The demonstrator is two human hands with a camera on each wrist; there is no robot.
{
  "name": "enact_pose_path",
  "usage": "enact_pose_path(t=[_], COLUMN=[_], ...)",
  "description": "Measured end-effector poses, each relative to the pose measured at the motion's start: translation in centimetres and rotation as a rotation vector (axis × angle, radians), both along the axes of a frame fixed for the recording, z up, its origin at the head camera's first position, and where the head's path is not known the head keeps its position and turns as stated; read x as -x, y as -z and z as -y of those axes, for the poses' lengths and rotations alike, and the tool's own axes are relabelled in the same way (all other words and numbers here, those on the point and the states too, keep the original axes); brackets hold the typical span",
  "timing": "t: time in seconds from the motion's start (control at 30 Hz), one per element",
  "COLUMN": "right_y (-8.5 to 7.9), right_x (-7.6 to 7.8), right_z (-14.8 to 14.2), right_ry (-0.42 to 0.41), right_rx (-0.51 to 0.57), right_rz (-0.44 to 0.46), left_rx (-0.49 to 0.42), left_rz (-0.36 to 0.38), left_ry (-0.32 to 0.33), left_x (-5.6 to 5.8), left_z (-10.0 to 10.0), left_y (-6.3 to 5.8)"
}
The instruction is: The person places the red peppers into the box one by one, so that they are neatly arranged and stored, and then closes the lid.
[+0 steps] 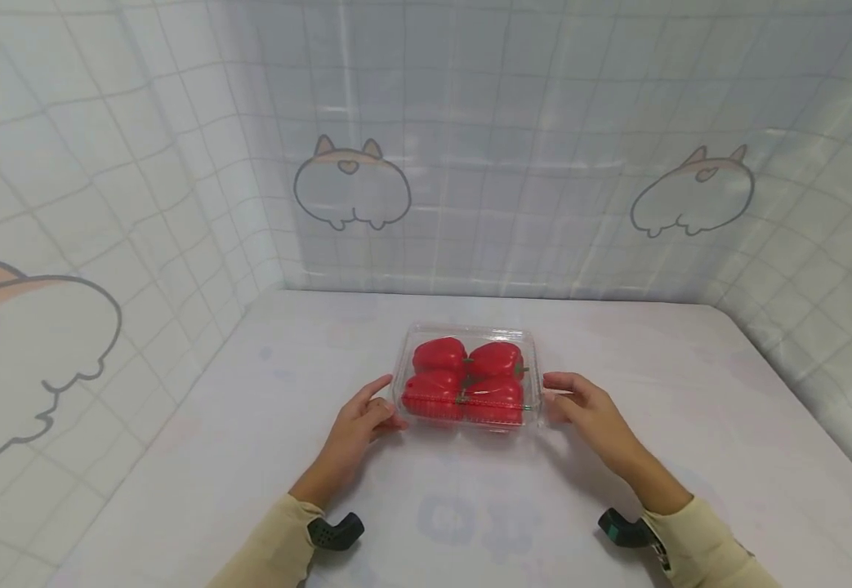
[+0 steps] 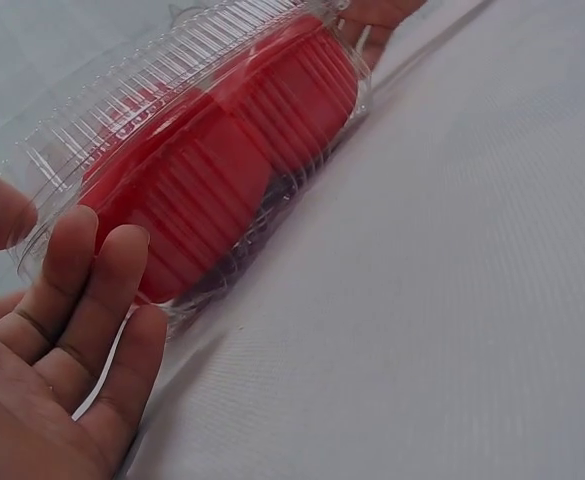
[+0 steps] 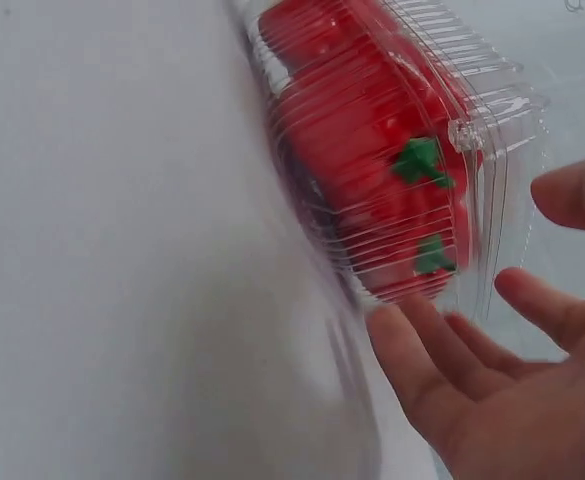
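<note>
A clear plastic clamshell box [image 1: 405, 347] lies on the white surface, holding several red bell peppers [image 1: 495, 359] with green stems. At its left side is my left hand [image 1: 355, 425]; in the left wrist view the thumb and fingertips touch or nearly touch the box's corner. My right hand [image 1: 591, 412] is at the opposite side, its fingers loosely bent. In the right wrist view the fingertips [image 3: 387, 325] reach the box's lower end, and the thumb is apart from the lid. Neither hand is wrapped around the box.
Gridded white curtains with cartoon animal drawings [image 1: 352, 188] surround the table [image 1: 286, 343] at the back and both sides. Dark devices [image 1: 336, 532] are worn at both wrists, by the beige sleeves [image 1: 271, 547].
</note>
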State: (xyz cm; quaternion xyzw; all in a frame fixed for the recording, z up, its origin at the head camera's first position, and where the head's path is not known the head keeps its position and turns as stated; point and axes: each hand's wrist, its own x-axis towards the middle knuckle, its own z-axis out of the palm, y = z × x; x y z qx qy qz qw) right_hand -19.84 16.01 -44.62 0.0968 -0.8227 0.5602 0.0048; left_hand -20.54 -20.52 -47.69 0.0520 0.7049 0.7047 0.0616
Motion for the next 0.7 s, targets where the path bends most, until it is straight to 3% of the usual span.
enact_pose_path(t=[0.13, 0.43, 0.7], right_y=[-0.09, -0.25, 0.10], right_x=[-0.36, -0.43, -0.31], right_z=[-0.02, -0.07, -0.11], right_ry=[-0.042, -0.126, -0.207], right_rx=[0.068, 0.057, 0.136], right_rz=[0.095, 0.151, 0.212], left_rx=[-0.003, 0.042, 0.048], left_rz=[0.004, 0.004, -0.002], left_ry=[0.009, 0.036, 0.027], left_x=[-0.04, -0.22, -0.40], left_z=[0.03, 0.25, 0.15], left_y=[0.07, 0.12, -0.16])
